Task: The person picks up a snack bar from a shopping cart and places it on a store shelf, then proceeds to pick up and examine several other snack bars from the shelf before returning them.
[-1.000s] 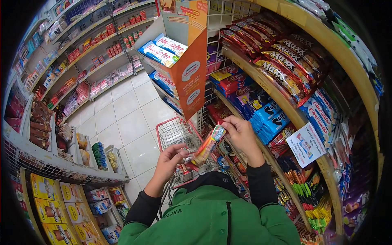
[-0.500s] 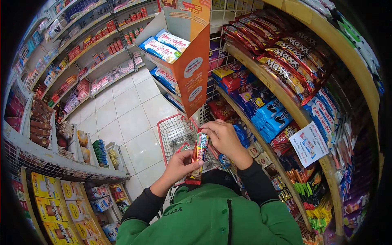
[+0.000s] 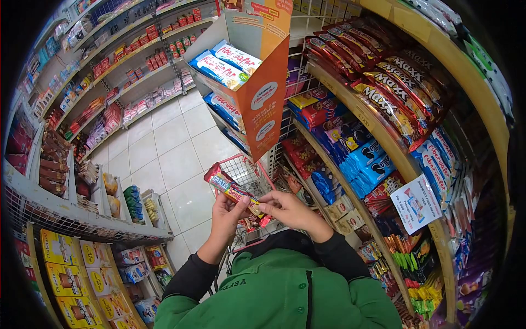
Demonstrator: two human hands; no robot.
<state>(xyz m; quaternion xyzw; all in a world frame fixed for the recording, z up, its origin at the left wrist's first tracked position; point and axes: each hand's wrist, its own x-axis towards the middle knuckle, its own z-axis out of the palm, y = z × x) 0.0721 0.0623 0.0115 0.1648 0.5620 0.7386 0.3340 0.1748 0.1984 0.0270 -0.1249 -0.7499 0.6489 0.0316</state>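
A long red and yellow snack packet (image 3: 230,187) slants across both hands in front of my chest, its upper end pointing up and left. My left hand (image 3: 228,216) is closed on its middle, thumb on top. At its lower right end, my right hand (image 3: 286,209) pinches the wrapper with thumb and fingers. Beneath the hands stands a red and grey wire shopping basket (image 3: 268,178), with several small packets inside, partly hidden by the hands.
An orange display box (image 3: 267,104) with wafer packs stands just ahead. Snack shelves (image 3: 378,118) with a white price card (image 3: 415,204) curve along the right. Wire-fronted shelves (image 3: 109,233) run along the left. White floor tiles (image 3: 178,159) show between.
The packet has turned from nearly upright to slanting up and left. My right hand has moved down to its lower end, and my left hand has shifted slightly left. More of the basket shows.
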